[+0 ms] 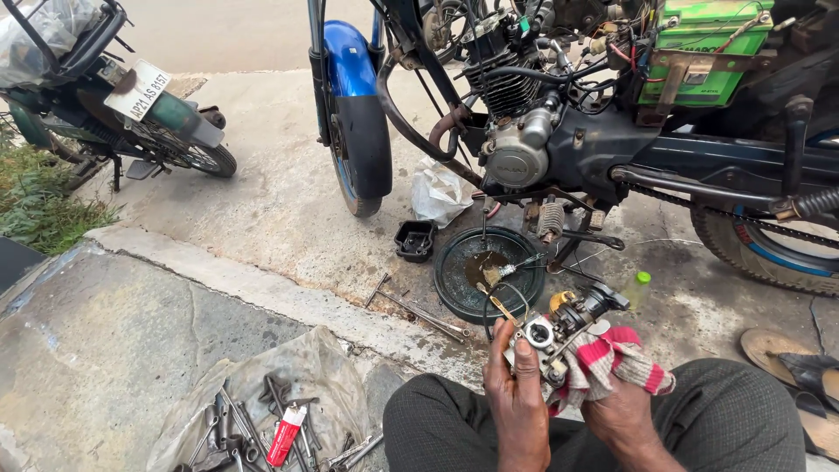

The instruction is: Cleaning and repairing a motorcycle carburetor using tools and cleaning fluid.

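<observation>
The stripped motorcycle (pixel 612 114) fills the far side of the pavement, its side covers gone, so the finned engine (pixel 511 96), loose wiring and the green battery (pixel 703 52) sit exposed. That much of the teardown looks done. Under the engine a round black drain pan (pixel 489 273) lies on the concrete with a little brownish oil pooled in it, and a small black tray (pixel 415 240) and a crumpled white bag (pixel 440 194) rest just beside it. A second bike (pixel 105 96) is parked well apart at the far left.

Nearer, on a grey sheet (pixel 288 385) by the person's knee, spanners and a red tube (pixel 286 434) are spread out, ready to hand.

The carburettor (pixel 564 328) is off the bike and held over the lap, just this side of the pan. The right hand (pixel 625 415) cradles it from below through a red-and-white striped rag (pixel 616 363), its fingers closed around the bundle. The left hand (pixel 516 393) steadies the near face, thumb pressed on the body, and seems to pinch a thin yellow-handled tool (pixel 500 306) that pokes up towards the pan; the grip on it is partly hidden.

To my eye, removal is finished and the cleaning or adjusting is mid-way; refitting the carburettor and closing up the bike remain.
</observation>
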